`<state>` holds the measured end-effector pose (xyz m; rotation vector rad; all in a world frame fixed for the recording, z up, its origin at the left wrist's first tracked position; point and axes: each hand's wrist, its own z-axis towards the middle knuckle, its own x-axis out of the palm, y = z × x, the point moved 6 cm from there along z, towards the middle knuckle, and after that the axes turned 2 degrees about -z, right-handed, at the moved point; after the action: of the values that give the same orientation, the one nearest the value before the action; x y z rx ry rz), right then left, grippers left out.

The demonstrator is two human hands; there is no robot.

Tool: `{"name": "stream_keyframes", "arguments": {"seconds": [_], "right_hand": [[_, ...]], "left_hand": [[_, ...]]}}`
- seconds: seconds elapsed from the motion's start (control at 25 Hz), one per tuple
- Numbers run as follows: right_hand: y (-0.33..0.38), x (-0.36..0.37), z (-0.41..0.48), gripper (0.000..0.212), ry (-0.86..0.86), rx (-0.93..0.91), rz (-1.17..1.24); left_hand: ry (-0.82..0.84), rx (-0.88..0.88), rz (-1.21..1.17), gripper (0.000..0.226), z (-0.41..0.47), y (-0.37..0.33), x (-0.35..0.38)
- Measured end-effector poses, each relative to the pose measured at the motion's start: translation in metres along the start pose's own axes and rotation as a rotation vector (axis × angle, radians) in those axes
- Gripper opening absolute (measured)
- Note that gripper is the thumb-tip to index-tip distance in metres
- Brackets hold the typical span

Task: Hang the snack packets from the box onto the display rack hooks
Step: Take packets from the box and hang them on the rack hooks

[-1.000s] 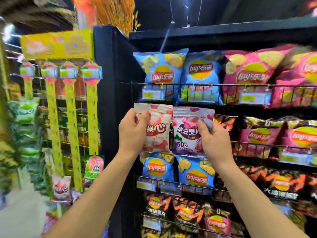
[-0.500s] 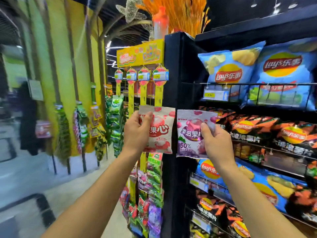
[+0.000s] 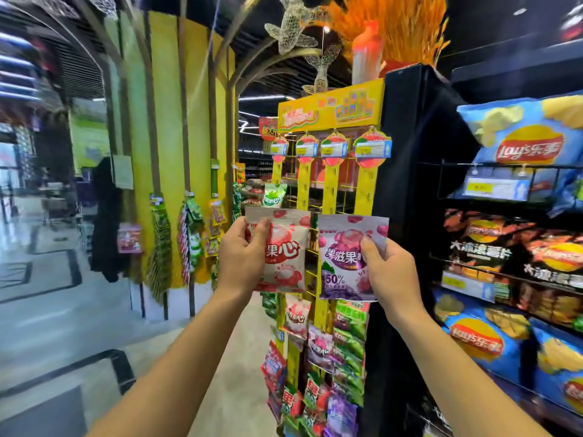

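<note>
While each thumb pins a packet by its upper part, the left hand grips the red-and-white packet and the right hand the purple packet, both upright and facing out, likely so their top seals can meet a hook. They sit side by side in front of the yellow display rack, whose upper strips look bare while packets crowd the lower ones.
</note>
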<state>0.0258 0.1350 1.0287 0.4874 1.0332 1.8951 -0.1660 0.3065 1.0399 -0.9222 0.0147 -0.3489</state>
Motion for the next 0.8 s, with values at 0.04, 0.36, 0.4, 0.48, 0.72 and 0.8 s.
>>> {"name": "stream_keyframes", "arguments": {"seconds": [0.04,0.36,0.4,0.48,0.72,0.8], "right_hand": [[-0.001,0.018,0.000,0.019,0.002,0.006,-0.017],[-0.016,0.141,-0.010,0.022,-0.093,0.051,-0.098],[-0.018,0.152,-0.010,0.022,-0.091,0.048,-0.096],[-0.023,0.167,-0.007,0.023,-0.107,0.040,-0.113],[-0.045,0.216,0.008,0.017,-0.104,0.058,-0.133],[-0.058,0.226,0.018,0.023,-0.115,0.055,-0.157]], "left_hand": [[-0.003,-0.005,0.006,0.028,0.009,0.009,-0.014],[0.078,-0.015,0.042,0.028,0.072,0.081,-0.097],[0.082,-0.017,0.037,0.027,0.076,0.087,-0.103],[0.090,-0.033,0.017,0.024,0.084,0.098,-0.113],[0.138,-0.106,-0.020,0.016,0.118,0.146,-0.125],[0.143,-0.117,-0.021,0.017,0.127,0.163,-0.121]]}}
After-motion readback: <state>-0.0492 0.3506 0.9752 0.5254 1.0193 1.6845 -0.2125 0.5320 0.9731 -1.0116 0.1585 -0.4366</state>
